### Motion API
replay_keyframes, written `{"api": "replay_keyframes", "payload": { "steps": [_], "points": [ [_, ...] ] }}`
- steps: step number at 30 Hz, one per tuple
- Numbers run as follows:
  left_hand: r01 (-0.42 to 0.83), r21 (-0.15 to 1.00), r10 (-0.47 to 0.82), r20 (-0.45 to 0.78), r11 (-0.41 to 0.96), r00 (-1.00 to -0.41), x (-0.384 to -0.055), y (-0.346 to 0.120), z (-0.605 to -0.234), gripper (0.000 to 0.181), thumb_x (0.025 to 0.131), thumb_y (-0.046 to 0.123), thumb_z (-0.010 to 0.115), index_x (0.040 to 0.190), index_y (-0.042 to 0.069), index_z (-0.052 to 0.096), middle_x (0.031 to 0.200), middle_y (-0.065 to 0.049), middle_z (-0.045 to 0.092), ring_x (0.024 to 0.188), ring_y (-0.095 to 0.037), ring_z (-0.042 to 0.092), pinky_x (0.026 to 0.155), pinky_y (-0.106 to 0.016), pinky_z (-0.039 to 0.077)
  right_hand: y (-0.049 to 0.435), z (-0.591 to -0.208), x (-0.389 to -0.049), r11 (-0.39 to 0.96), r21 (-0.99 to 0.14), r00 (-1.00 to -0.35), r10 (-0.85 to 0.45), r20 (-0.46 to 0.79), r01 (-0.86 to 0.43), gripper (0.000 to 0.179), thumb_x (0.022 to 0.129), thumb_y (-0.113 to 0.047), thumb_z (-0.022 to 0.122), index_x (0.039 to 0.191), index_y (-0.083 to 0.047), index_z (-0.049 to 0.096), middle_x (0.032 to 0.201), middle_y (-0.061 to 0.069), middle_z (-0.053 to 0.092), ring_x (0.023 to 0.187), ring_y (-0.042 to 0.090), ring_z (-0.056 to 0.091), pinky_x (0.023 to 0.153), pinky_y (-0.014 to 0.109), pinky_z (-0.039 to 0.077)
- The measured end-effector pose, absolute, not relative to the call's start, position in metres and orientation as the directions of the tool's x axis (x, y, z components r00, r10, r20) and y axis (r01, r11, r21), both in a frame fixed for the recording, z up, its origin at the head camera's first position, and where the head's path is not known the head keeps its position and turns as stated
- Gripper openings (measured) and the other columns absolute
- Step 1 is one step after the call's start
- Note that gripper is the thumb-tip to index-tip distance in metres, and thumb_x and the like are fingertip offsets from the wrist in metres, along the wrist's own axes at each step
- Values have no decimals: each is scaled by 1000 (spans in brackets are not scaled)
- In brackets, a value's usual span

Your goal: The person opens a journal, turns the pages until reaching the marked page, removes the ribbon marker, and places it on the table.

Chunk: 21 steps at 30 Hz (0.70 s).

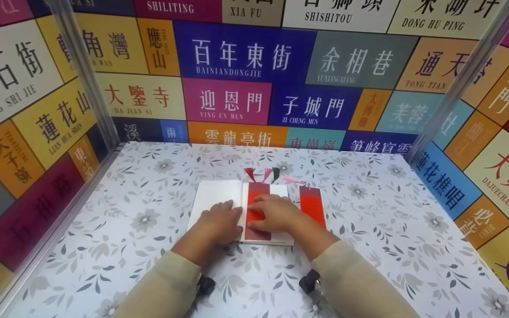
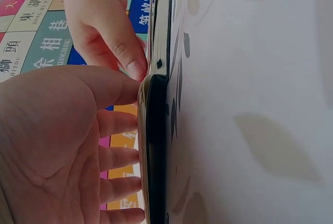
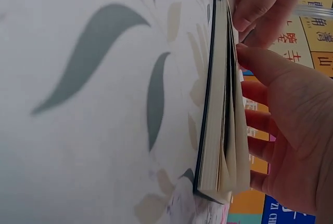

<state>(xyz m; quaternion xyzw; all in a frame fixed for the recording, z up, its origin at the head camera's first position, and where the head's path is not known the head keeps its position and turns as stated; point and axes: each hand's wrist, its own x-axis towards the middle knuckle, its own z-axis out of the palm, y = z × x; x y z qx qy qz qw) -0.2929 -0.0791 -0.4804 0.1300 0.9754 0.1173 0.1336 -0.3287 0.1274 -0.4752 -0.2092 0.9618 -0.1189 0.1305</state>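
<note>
An open notebook (image 1: pixel 214 193) with a dark cover (image 2: pixel 157 146) lies on the table, its pages blank on the left. My left hand (image 1: pixel 222 221) rests on the left page, fingers spread and fingertips touching the paper. On the right page lies a red bookmark (image 1: pixel 258 189), and my right hand (image 1: pixel 277 214) presses it with extended fingers close to the fold. In the right wrist view the page edges (image 3: pixel 209 146) stand slightly parted near the right fingertips. A red tassel (image 1: pixel 248 173), a pink tassel (image 1: pixel 267 174) and a dark green tassel (image 1: pixel 275 174) stick out above the book.
Just right of the notebook lies another red bookmark (image 1: pixel 311 201) with a pale pink tassel (image 1: pixel 293 179). The table (image 1: pixel 148 265) has a white leaf-and-flower cover. Panels with colourful street-name signs (image 1: pixel 245 51) enclose it at the back and both sides.
</note>
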Motion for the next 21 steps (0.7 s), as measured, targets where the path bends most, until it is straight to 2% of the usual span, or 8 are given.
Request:
{"api": "replay_keyframes", "payload": {
  "steps": [3, 9, 14, 21],
  "points": [
    [244, 234, 297, -226, 941, -928, -293, -79, -480, 69, 103, 44, 64, 165, 23, 44, 174, -11, 38, 163, -37, 33, 129, -65, 33, 132, -474, -327, 888, -282, -885, -423, -196, -363, 68, 89, -62, 79, 151, -41, 60, 163, -8, 52, 151, 24, 47, 124, 57, 45],
    [241, 237, 296, -233, 941, -927, -292, -79, -478, 69, 104, 44, 63, 166, 22, 42, 175, -11, 37, 164, -37, 32, 130, -64, 32, 142, -476, -326, 901, -287, -902, -386, -192, -324, 70, 85, -66, 80, 149, -46, 61, 163, -14, 51, 150, 21, 48, 122, 53, 49],
    [231, 243, 291, -246, 942, -925, -292, -80, -477, 69, 104, 44, 62, 166, 22, 41, 176, -11, 35, 164, -37, 30, 131, -63, 30, 149, -477, -325, 908, -298, -912, -361, -194, -296, 69, 84, -68, 80, 147, -44, 63, 162, -15, 52, 150, 20, 49, 121, 50, 50],
    [223, 250, 289, -269, 942, -919, -291, -79, -477, 70, 106, 45, 61, 168, 23, 38, 178, -9, 32, 166, -36, 25, 133, -62, 27, 159, -479, -323, 909, -354, -938, -296, -179, -219, 57, 86, -65, 81, 137, -43, 69, 151, -17, 56, 141, 16, 50, 113, 46, 57]
  ]
}}
